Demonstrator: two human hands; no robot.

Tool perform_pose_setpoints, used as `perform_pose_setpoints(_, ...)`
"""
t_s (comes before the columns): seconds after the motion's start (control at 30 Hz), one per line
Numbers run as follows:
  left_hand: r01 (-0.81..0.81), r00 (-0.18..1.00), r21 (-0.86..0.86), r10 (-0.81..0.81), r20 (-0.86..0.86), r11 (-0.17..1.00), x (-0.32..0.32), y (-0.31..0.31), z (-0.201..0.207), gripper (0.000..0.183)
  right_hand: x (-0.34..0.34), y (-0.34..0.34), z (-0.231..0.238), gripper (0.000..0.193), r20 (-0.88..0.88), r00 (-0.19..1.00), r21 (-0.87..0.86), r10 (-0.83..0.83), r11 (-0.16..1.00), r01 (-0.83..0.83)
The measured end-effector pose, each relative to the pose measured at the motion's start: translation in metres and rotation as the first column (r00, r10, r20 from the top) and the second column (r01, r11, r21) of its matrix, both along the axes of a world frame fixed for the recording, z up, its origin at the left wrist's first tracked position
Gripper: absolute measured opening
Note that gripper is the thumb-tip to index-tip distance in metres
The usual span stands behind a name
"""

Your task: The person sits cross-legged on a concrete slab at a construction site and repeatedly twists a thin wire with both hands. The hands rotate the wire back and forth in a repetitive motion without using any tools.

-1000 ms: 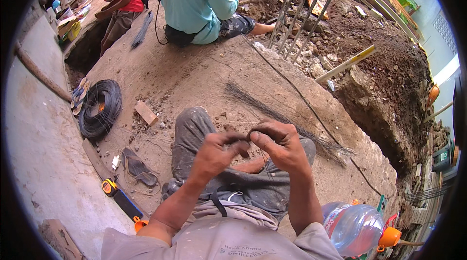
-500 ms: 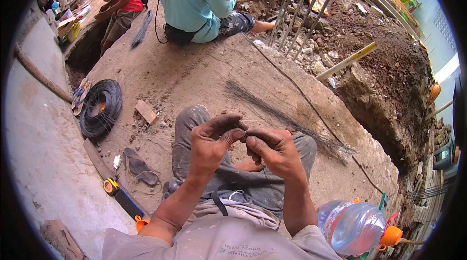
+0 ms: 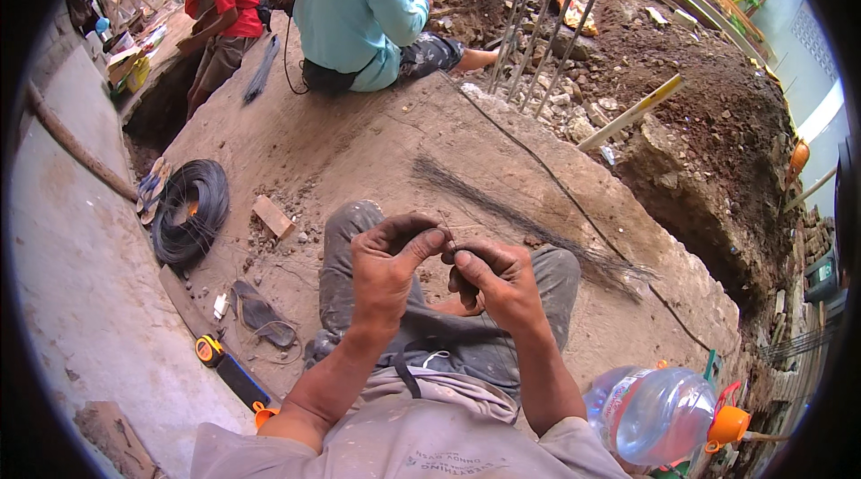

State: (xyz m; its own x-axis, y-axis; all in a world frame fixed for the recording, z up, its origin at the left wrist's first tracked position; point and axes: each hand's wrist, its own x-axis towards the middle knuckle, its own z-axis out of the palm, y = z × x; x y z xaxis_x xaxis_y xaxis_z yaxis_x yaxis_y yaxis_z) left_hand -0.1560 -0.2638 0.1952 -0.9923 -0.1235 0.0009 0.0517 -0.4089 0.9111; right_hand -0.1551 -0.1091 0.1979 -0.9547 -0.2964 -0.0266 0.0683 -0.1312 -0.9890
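My left hand [image 3: 387, 265] and my right hand [image 3: 502, 282] meet in front of me above my bent legs, both dusty and dark at the fingertips. A thin dark wire [image 3: 452, 234] shows between them. My left thumb and forefinger pinch it, and my right thumb presses it against the curled forefinger. Its lower end is hard to make out. Beyond my hands, a loose bundle of straight cut wires [image 3: 511, 214] lies across the concrete slab [image 3: 359, 156]. To the left rests a coil of black wire [image 3: 212, 221].
Near my left lie a wood block [image 3: 273, 216], a sandal [image 3: 262, 310] and a tape measure [image 3: 208, 350]. A large water bottle [image 3: 659, 414] lies at lower right. One person [image 3: 354, 13] sits ahead; another [image 3: 231, 4] is at far left. Upright rebars [image 3: 558, 26] stand by the trench.
My left forefinger has curled in closer to the thumb, and the wire between my hands shows more plainly. The whole view has shifted slightly. The person in red has leaned a little.
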Motion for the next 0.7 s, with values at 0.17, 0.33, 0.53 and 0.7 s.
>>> perform_pose_setpoints(0.17, -0.013, 0.998, 0.013, 0.014, -0.056, 1.000, 0.015, 0.005, 0.016, 0.013, 0.017, 0.009, 0.016, 0.020, 0.082, 0.996, -0.061, 0.020, 0.998, -0.015)
perform_pose_setpoints(0.33, -0.041, 0.994, -0.049, 0.035, -0.106, 0.998, 0.035, 0.004, 0.032, 0.014, 0.031, 0.011, 0.031, 0.020, 0.060, 0.997, -0.056, 0.056, 0.997, -0.052)
perform_pose_setpoints(0.53, -0.084, 0.983, -0.033, 0.077, -0.166, 0.996, 0.056, -0.004, 0.031, 0.022, 0.049, 0.004, 0.035, 0.020, 0.072, 0.990, -0.120, 0.123, 0.986, -0.113)
perform_pose_setpoints(0.7, -0.077, 0.977, -0.045, 0.067, -0.201, 0.996, 0.069, -0.014, 0.021, 0.027, 0.058, -0.005, 0.039, 0.020, 0.125, 0.975, -0.096, 0.181, 0.981, -0.170)
